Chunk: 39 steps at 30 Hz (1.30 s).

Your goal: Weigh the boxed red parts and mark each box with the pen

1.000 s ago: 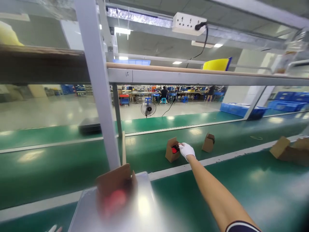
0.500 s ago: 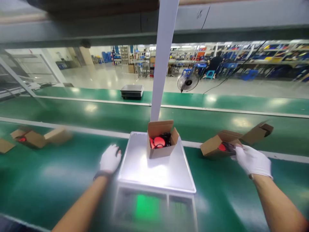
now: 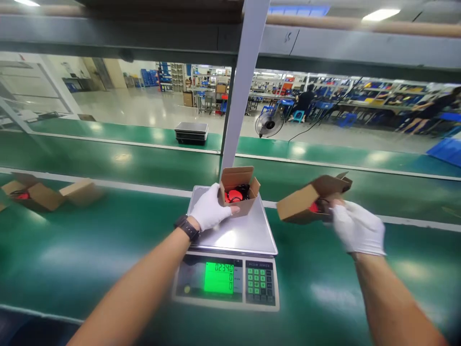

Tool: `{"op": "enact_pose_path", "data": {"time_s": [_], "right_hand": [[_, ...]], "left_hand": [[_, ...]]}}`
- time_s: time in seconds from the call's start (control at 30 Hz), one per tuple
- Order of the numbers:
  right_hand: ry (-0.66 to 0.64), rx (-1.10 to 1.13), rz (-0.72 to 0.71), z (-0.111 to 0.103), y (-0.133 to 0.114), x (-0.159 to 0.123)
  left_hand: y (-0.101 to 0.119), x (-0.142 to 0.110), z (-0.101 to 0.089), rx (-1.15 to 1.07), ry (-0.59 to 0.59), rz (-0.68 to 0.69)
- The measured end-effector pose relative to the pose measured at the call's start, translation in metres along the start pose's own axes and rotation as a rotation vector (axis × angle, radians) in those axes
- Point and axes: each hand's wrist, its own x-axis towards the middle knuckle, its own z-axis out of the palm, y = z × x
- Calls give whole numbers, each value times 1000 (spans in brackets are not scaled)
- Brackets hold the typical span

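Observation:
On the steel pan of a digital scale (image 3: 230, 238) sits an open cardboard box (image 3: 245, 207) with a red item and black cable inside. My left hand (image 3: 209, 209), white-gloved with a watch at the wrist, grips this box at its left side, thumb across the front. To the right, my right hand (image 3: 356, 226), gloved too, pinches the near edge of another open cardboard box (image 3: 297, 205), tilted above the belt. Something red and dark shows inside it. The brown cardboard behind that hand may be its flap or a second box. The scale's green display reads 0.2340.
More open cardboard boxes (image 3: 45, 197) lie on the green belt (image 3: 144, 269) at left. A grey upright post (image 3: 239, 91) rises behind the scale, under a shelf beam (image 3: 342, 50). Farther back are a second scale (image 3: 191, 132), a fan (image 3: 269, 124) and people at benches.
My left hand has moved from the belt onto the box on the scale. The right hand has picked up a box from the far belt and brought it left toward the scale.

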Motion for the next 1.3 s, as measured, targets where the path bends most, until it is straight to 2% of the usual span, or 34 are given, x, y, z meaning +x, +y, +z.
{"op": "enact_pose_path", "data": {"time_s": [0.1, 0.2, 0.27, 0.37, 0.4, 0.43, 0.5, 0.53, 0.57, 0.6, 0.7, 0.8, 0.97, 1.3], "right_hand": [[12, -82, -209, 9, -61, 2], [12, -67, -361, 23, -97, 0], [103, 63, -391, 24, -115, -6], [322, 500, -380, 5, -143, -31], [304, 688, -386, -4, -153, -43], [185, 881, -400, -14, -163, -57], [-206, 1080, -490, -29, -183, -84], [-377, 1076, -523, -34, -191, -94], [-495, 1023, -541, -36, -199, -101], [-562, 949, -538, -36, -206, -105], [-623, 768, -487, -33, -222, -102], [-627, 718, -460, -30, -236, -93], [-587, 667, -529, -25, -255, -90], [-596, 599, -567, -20, -261, -90]], "left_hand": [[5, -22, -9, -51, -24, -47], [9, -54, -27, -148, -78, -83], [14, -73, -35, -190, -63, -82], [21, -86, -40, -4, 138, -85], [21, -87, -40, 104, 199, -100], [21, -86, -40, 200, 236, -115], [17, -81, -39, 275, 257, -125], [15, -79, -37, 235, 252, -120], [12, -78, -36, 151, 245, -115], [10, -77, -34, 41, 235, -115], [4, -77, -30, -245, 178, -139], [2, -78, -29, -344, 162, -139], [3, -76, -32, -386, 165, -141], [1, -76, -36, -380, 135, -146]]}}
